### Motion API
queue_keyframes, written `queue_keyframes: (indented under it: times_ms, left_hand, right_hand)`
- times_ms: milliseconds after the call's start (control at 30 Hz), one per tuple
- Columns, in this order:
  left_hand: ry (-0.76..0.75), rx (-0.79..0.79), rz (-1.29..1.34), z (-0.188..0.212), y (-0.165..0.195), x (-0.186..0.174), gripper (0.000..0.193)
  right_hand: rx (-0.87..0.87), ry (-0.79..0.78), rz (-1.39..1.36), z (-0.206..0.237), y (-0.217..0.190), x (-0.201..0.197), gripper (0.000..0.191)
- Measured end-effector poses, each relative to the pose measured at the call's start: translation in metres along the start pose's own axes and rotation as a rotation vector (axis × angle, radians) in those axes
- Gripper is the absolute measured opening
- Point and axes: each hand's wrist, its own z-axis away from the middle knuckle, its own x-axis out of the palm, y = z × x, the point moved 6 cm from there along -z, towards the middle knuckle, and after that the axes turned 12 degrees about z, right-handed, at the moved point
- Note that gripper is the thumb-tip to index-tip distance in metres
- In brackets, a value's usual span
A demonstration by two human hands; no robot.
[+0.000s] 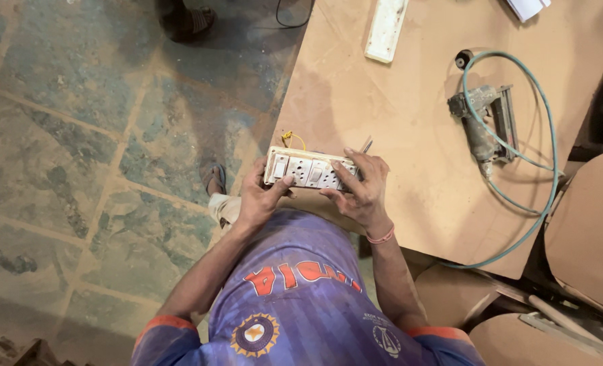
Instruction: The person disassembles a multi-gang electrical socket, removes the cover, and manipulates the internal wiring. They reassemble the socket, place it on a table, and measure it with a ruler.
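Note:
I hold a cream switch-and-socket board (305, 169) in front of my chest with both hands. My left hand (260, 193) grips its left end, the thumb pressing on the front near a switch. My right hand (362, 186) covers its right end, fingers curled over the face. A thin metal tool tip (367, 144), perhaps a screwdriver, sticks up past my right fingers. Yellow wire (289, 138) loops out of the board's top left corner. The board sits just at the edge of a brown wooden worktable (410, 142).
On the table lie a pneumatic nail gun (486, 118) with a green air hose (542, 163) looped around it, and a long white strip (385, 28) at the far edge. Round wooden boards (589, 224) stand at the right. Another person's sandalled foot (187, 20) is on the tiled floor (77, 149).

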Motion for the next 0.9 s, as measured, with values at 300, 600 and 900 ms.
queue_keyframes:
  times_ms: [300, 600, 900]
  left_hand:
    - [0.016, -0.016, -0.028, -0.001, -0.001, -0.005, 0.046]
    - [0.027, -0.028, 0.048, -0.002, -0.001, -0.006, 0.045]
    - [0.054, -0.072, 0.049, 0.002, -0.005, -0.006, 0.045]
  right_hand:
    - [0.014, 0.019, -0.011, 0.000, 0.000, 0.001, 0.064]
    - [0.852, 0.058, -0.977, 0.032, 0.029, 0.026, 0.074]
    - [0.813, 0.119, -0.812, 0.048, 0.033, 0.035, 0.057]
